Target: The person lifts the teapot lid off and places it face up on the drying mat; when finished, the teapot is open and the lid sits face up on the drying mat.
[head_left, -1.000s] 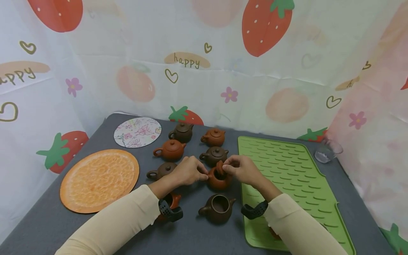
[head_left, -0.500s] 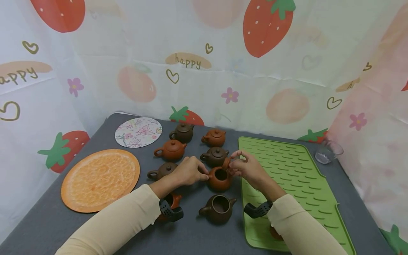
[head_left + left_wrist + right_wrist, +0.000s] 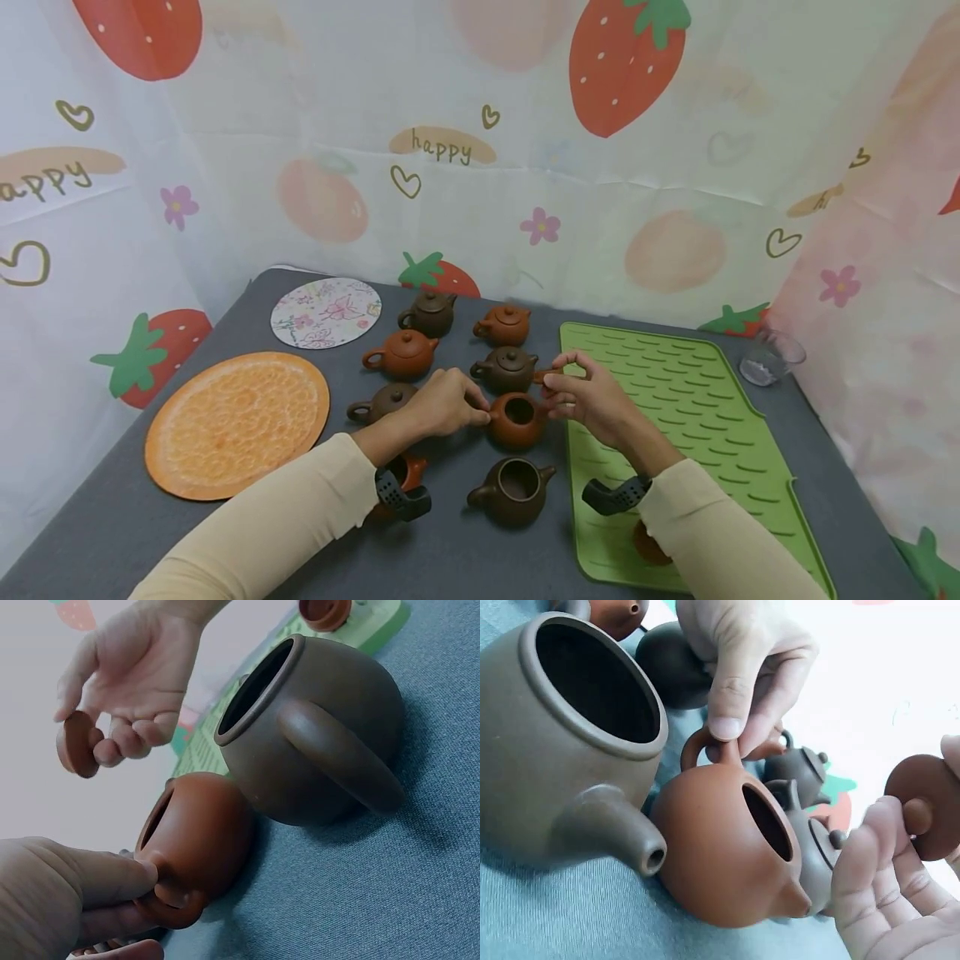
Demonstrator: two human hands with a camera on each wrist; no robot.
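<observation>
My left hand (image 3: 447, 402) pinches the handle of a reddish-brown clay teapot (image 3: 517, 432) that stands uncovered on the dark cloth. In the right wrist view, thumb and fingertips close on that handle. My right hand (image 3: 588, 398) holds the small round teapot lid (image 3: 77, 746) by its edge and knob, up to the right of the pot's opening. Seen from the right wrist, the lid (image 3: 930, 802) is turned with its knob toward the palm. Nearer to me sits a dark brown teapot (image 3: 517, 510), also uncovered, its spout pointing right.
Several lidded teapots, such as a dark one (image 3: 507, 369) and a reddish one (image 3: 406, 354), stand behind. Another reddish pot (image 3: 408, 472) is partly under my left forearm. A green ribbed mat (image 3: 675, 400) bears a reddish-brown piece (image 3: 649, 546). Left is an orange round mat (image 3: 238, 425); far right, a glass pitcher (image 3: 768, 358).
My right hand has lifted the lid off the reddish-brown teapot's mouth and carried it slightly right, tipping it over. The left hand has stayed at the handle.
</observation>
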